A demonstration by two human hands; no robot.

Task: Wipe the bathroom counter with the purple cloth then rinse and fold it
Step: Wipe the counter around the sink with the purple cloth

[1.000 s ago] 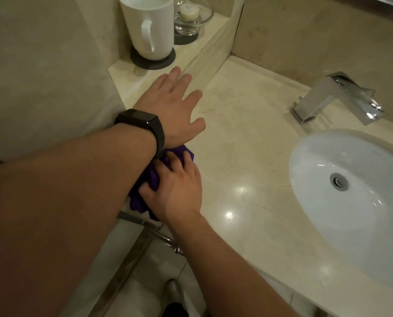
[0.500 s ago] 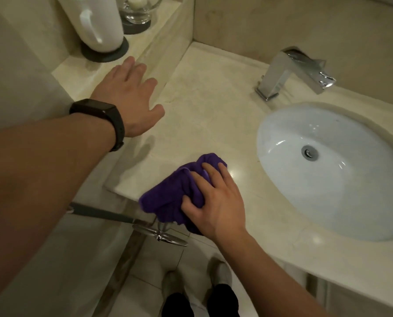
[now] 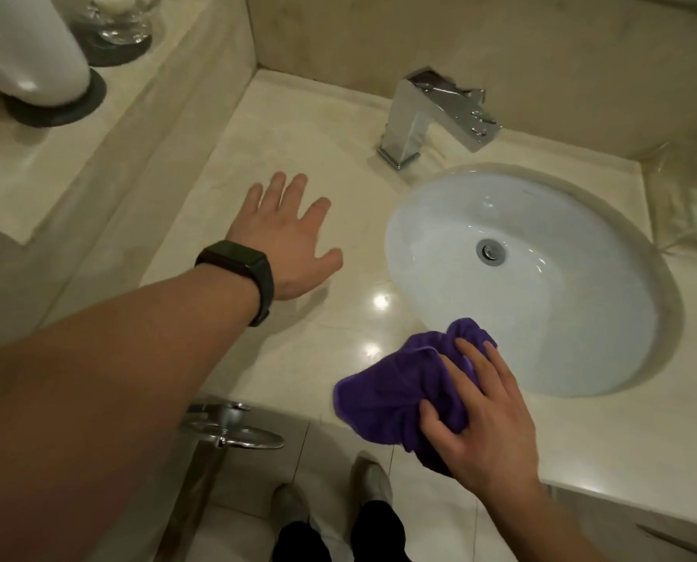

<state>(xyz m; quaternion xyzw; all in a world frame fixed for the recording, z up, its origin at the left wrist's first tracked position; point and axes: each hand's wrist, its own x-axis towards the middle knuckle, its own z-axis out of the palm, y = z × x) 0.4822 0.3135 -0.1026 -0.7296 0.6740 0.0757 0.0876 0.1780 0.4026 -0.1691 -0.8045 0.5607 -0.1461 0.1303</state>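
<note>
Where bunched at the front edge of the tabletop (image 3: pixel 282 358): purple cloth (image 3: pixel 395 395), crumpled, partly overhanging the edge, just beside the near rim of the sink (image 3: pixel 582 358). Pressed from above by the right hand (image 3: pixel 484 423), fingers (image 3: pixel 476 354) clenched into the folds, thumb dug into the near side of the fabric. Left hand (image 3: pixel 286 241) farther back and to the left, well apart from the cloth, palm down over the pale stone, fingers spread and released, grasping nothing; contact with the surface not determinable. Black wristband (image 3: pixel 249 269) on the left wrist. White oval sink set into the stone, metal drain (image 3: pixel 490 251) at its centre. Chrome faucet (image 3: pixel 428 115) behind the basin, square-bodied, spout angled toward the bowl. Raised ledge (image 3: pixel 55 156) at upper left, carrying a white mug (image 3: pixel 30 54) on a dark coaster (image 3: pixel 63 109) and, behind it, a glass holder (image 3: pixel 115 22) with a pale object inside. Light reflections on the polished stone between the two hands. Below the edge: chrome fitting (image 3: pixel 225 432), tiled floor (image 3: pixel 440 521), two feet (image 3: pixel 330 496).
</note>
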